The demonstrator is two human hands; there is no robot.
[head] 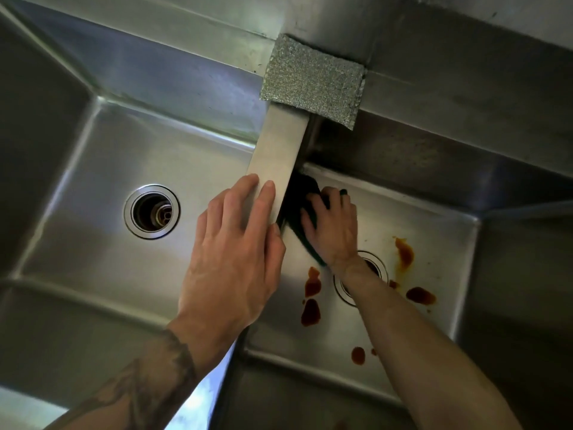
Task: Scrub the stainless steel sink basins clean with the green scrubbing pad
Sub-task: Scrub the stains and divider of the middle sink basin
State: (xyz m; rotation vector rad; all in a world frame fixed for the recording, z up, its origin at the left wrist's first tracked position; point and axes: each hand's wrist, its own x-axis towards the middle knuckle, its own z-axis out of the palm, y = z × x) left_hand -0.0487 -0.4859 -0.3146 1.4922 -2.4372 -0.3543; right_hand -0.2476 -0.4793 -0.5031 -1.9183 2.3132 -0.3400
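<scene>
I look down into a double stainless steel sink. My right hand (pixel 333 228) presses a dark green scrubbing pad (pixel 305 189) against the floor of the right basin (pixel 440 231), in its far left corner beside the divider. My left hand (pixel 235 256) lies flat on the divider (pixel 276 147) between the basins, fingers spread, holding nothing. Reddish-brown sauce stains (pixel 311 301) dot the right basin floor around its drain (pixel 376 268), which my right wrist partly hides. The left basin (pixel 93 187) looks unstained.
A silver mesh scouring pad (pixel 313 80) lies on the far end of the divider against the back ledge. The left basin's open drain (pixel 152 211) sits in the middle of its floor. More stains (pixel 420 294) lie right of the right drain.
</scene>
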